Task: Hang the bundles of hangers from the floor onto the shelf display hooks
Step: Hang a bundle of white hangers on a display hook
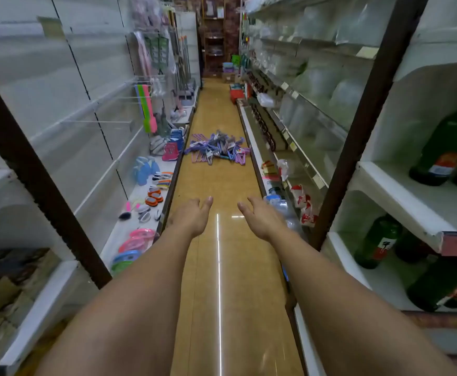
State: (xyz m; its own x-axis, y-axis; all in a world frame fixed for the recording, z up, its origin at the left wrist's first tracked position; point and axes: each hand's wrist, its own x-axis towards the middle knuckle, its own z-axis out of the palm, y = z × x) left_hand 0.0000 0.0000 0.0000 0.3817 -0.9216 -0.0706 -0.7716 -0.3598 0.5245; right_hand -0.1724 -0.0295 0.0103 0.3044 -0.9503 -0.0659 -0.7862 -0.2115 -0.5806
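On floor (216, 267), jumbled hanger bundles (216, 150), axes mixed

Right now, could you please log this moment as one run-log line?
phase: approach | left hand: open, empty | right hand: open, empty | hanger bundles: piled on floor ahead | hung: none visible

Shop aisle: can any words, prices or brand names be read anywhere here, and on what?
No text reads clearly.
Green bottles on the right shelves: red labels with a light mark, too blurred to read.
Shelf-edge price tags: too small to read.
Tags on the hanger bundles: blurred, unreadable.
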